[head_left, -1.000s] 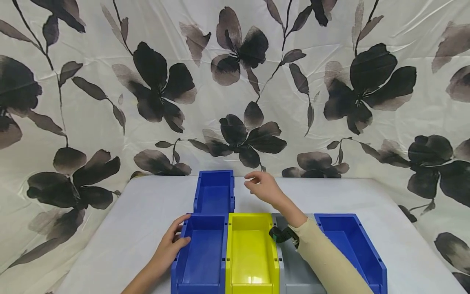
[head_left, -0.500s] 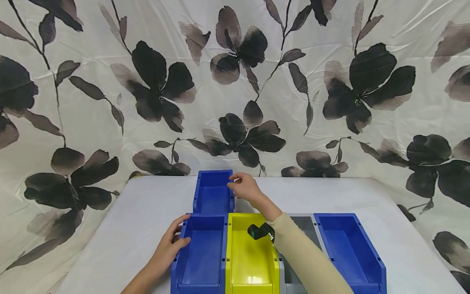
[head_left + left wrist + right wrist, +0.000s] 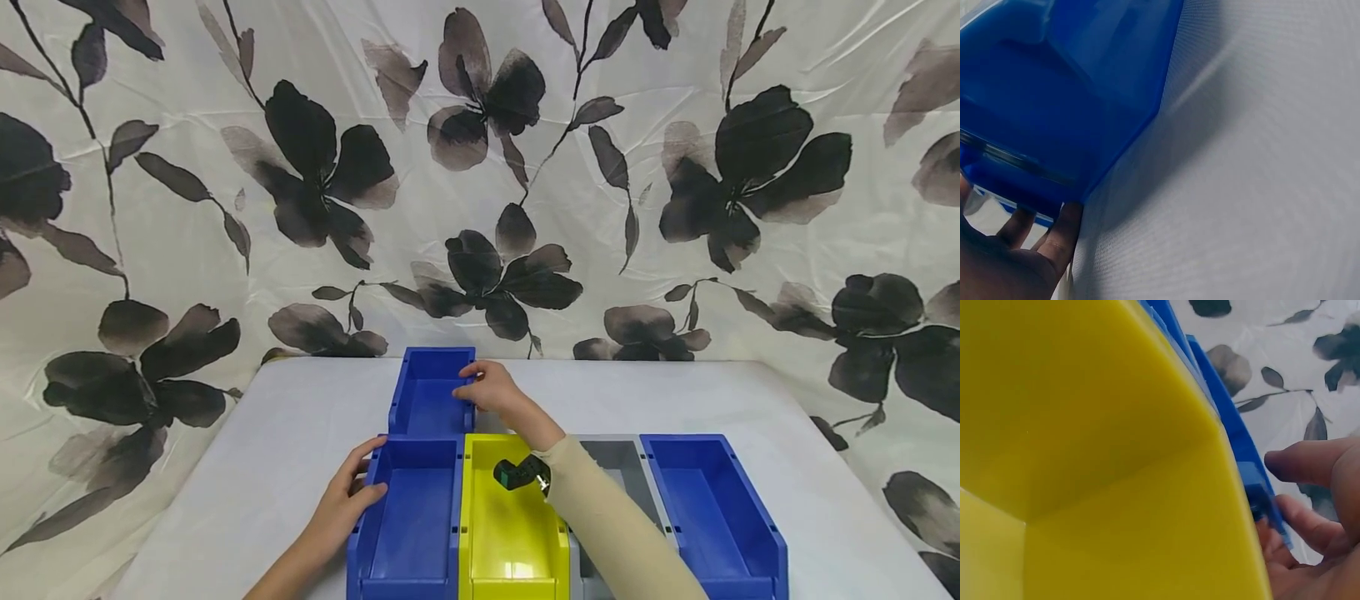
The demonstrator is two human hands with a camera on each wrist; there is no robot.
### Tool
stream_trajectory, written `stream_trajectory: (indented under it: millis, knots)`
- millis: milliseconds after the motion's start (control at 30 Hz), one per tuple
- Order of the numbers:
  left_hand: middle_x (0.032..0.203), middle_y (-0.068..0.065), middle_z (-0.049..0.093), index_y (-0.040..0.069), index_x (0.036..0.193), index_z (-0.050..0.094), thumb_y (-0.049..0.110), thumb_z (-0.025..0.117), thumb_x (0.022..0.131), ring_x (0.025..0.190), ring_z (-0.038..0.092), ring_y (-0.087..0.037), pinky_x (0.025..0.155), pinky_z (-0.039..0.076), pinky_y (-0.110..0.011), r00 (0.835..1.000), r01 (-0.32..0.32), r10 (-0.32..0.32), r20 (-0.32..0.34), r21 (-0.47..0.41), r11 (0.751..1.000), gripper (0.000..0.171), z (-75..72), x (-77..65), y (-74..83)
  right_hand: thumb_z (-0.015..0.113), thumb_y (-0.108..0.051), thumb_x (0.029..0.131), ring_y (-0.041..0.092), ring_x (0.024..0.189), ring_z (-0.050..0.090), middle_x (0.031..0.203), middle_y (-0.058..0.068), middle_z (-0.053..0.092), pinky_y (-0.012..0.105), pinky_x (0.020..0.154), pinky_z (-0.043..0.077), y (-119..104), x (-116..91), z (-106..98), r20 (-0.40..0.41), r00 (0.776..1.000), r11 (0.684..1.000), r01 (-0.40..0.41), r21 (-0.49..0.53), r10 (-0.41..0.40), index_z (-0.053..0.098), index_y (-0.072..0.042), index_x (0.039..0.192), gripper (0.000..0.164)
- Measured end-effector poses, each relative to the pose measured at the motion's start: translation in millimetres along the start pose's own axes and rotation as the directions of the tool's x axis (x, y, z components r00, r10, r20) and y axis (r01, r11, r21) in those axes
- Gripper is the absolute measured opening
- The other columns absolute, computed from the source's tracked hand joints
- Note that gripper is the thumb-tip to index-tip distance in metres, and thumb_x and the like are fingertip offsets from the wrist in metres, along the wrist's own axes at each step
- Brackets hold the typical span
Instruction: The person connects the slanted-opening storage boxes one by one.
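Note:
In the head view, my left hand holds the left side wall of the front-left blue bin. Its thumb lies at the rim and a finger reaches the back corner. The left wrist view shows those fingertips against the blue plastic. Behind stands another blue bin, its front end against the first bin's back. My right hand grips this rear bin's right wall, thumb and index finger over the rim; the other fingers are mostly hidden. A yellow bin lies under the right forearm.
A grey bin, partly covered by the right sleeve, stands right of the yellow one. Another blue bin ends the row. All stand on a white-covered table, before a flower-patterned cloth.
My right hand has moved left, from beside the rear blue bin onto its right wall. That bin has shifted slightly left. My left hand has stayed in place.

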State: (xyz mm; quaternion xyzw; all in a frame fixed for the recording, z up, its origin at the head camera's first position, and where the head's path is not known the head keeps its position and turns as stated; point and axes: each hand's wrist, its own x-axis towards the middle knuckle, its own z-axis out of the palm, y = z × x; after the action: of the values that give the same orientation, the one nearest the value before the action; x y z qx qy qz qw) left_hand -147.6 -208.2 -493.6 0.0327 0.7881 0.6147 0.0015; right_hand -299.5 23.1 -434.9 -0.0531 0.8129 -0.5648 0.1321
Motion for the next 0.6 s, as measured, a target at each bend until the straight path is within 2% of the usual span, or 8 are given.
stream_trajectory:
  millis: [133, 233, 300, 400, 500, 600]
  knots:
    - [0.125, -0.022, 0.048, 0.027, 0.143, 0.044, 0.010, 0.059, 0.090, 0.101, 0.059, -0.033, 0.073, 0.053, -0.047, 1.000, 0.015, -0.015, -0.003, -0.002, 1.000, 0.058, -2.5, 2.0, 1.7, 0.075, -0.003, 0.080, 0.018, 0.072, 0.045, 0.084, 0.006, 0.048, 0.028, 0.062, 0.040, -6, 3, 3, -0.064, 0.995, 0.997, 0.073, 0.005, -0.073, 0.064, -0.001, 0.114, 0.036]
    - [0.125, -0.022, 0.049, 0.027, 0.143, 0.044, 0.011, 0.059, 0.090, 0.100, 0.059, -0.033, 0.072, 0.053, -0.048, 1.000, 0.018, -0.018, -0.012, -0.004, 1.000, 0.057, -0.6, 0.3, -0.6, 0.071, 0.000, 0.082, 0.017, 0.068, 0.042, 0.078, 0.004, 0.043, 0.028, 0.059, 0.037, -6, -1, 2, -0.160, 0.976, 0.989, 0.149, -0.012, -0.149, 0.065, -0.002, 0.112, 0.031]
    - [0.125, -0.022, 0.049, 0.028, 0.142, 0.045, 0.011, 0.059, 0.090, 0.100, 0.059, -0.034, 0.072, 0.052, -0.048, 1.000, 0.013, -0.013, -0.020, -0.003, 1.000, 0.057, -0.9, 0.5, -0.7, 0.067, 0.000, 0.082, 0.017, 0.069, 0.043, 0.079, 0.003, 0.044, 0.028, 0.060, 0.037, -9, -2, -1, -0.237, 0.948, 0.977, 0.207, -0.042, -0.211, 0.066, -0.004, 0.110, 0.028]
    - [0.126, -0.022, 0.048, 0.028, 0.143, 0.044, 0.011, 0.058, 0.091, 0.101, 0.058, -0.034, 0.072, 0.052, -0.048, 1.000, 0.005, -0.005, -0.011, -0.001, 1.000, 0.057, -1.6, 2.0, -0.2, 0.065, 0.000, 0.081, 0.017, 0.072, 0.046, 0.081, 0.004, 0.049, 0.029, 0.062, 0.038, -16, -5, -14, -0.334, 0.894, 0.955, 0.284, -0.089, -0.298, 0.068, -0.005, 0.107, 0.027]
    - [0.127, -0.022, 0.047, 0.029, 0.143, 0.043, 0.012, 0.058, 0.091, 0.101, 0.058, -0.033, 0.072, 0.052, -0.047, 1.000, 0.004, -0.004, -0.002, 0.015, 1.000, 0.057, -1.8, 1.9, 0.3, 0.064, 0.001, 0.078, 0.017, 0.071, 0.046, 0.081, 0.004, 0.053, 0.030, 0.062, 0.038, -22, -10, -35, -0.389, 0.847, 0.932, 0.336, -0.136, -0.362, 0.070, -0.006, 0.104, 0.027]
    - [0.127, -0.021, 0.048, 0.029, 0.144, 0.042, 0.013, 0.058, 0.091, 0.101, 0.058, -0.033, 0.072, 0.052, -0.047, 1.000, 0.001, -0.001, -0.005, 0.030, 1.000, 0.057, -1.5, 1.1, 0.1, 0.062, 0.002, 0.076, 0.015, 0.064, 0.044, 0.081, 0.005, 0.053, 0.028, 0.059, 0.036, -25, -18, -61, -0.401, 0.830, 0.922, 0.356, -0.152, -0.387, 0.070, -0.007, 0.103, 0.029]
